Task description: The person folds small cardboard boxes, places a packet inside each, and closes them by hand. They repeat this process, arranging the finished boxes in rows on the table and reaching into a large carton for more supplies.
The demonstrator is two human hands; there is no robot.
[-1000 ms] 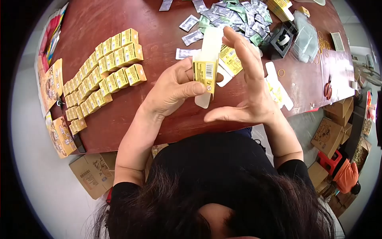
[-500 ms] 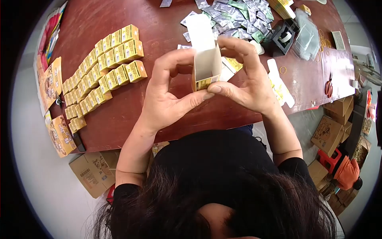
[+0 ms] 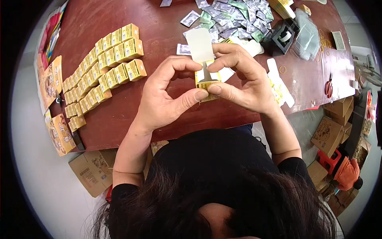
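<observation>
A small yellow carton (image 3: 208,85) is held between both hands above the near part of the table, its long white flap (image 3: 200,44) standing up at the far side. My left hand (image 3: 168,89) grips the carton from the left, thumb on the near face and fingers by the flap's base. On the other side, my right hand (image 3: 242,81) has its thumb on the near face too, with its fingers bent over the carton's top. Narrow side flaps are folded partly over the opening; what is inside cannot be made out.
Rows of yellow cartons (image 3: 112,77) stand at left on the red table (image 3: 159,24). Beyond the hands lies a heap of small sachets (image 3: 238,20). To the right are a tape dispenser (image 3: 281,38), flat cartons (image 3: 281,89), rubber bands (image 3: 282,70) and scissors (image 3: 329,85).
The carton has tipped and come lower. Its side flaps have folded inward over the opening, and the fingers of both hands have moved in toward the top.
</observation>
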